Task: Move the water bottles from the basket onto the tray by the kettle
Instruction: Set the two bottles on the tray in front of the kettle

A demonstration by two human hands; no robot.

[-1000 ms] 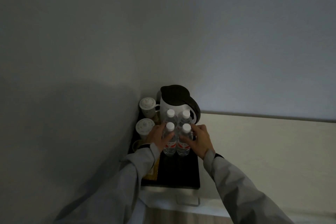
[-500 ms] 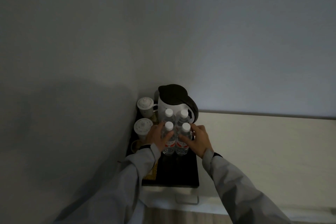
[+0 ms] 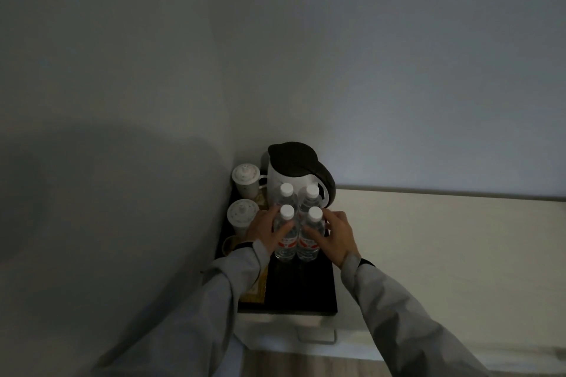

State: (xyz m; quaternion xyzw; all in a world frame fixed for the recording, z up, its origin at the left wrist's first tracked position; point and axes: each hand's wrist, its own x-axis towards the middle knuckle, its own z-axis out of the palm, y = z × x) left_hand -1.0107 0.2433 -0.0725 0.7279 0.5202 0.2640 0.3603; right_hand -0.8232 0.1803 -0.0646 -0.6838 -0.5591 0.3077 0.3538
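Several clear water bottles with white caps and red labels stand upright in two pairs on the black tray (image 3: 318, 294), directly in front of the white kettle (image 3: 294, 168) with its dark lid. My left hand (image 3: 265, 231) wraps the front left bottle (image 3: 287, 236) from the left, thumb across its body. My right hand (image 3: 338, 237) holds the front right bottle (image 3: 309, 239) from the right, fingers a little spread. The back left bottle (image 3: 287, 194) and back right bottle (image 3: 311, 197) stand untouched against the kettle. No basket is in view.
Two lidded white cups (image 3: 245, 176) (image 3: 242, 213) stand on the tray's left side against the wall corner. A yellowish packet (image 3: 255, 292) lies on the tray by my left sleeve. The pale counter (image 3: 444, 248) stretches right. A drawer handle (image 3: 317, 335) sits below the tray.
Both hands stay around the front pair of bottles, which stand in the same spot. Only the view has shifted slightly.
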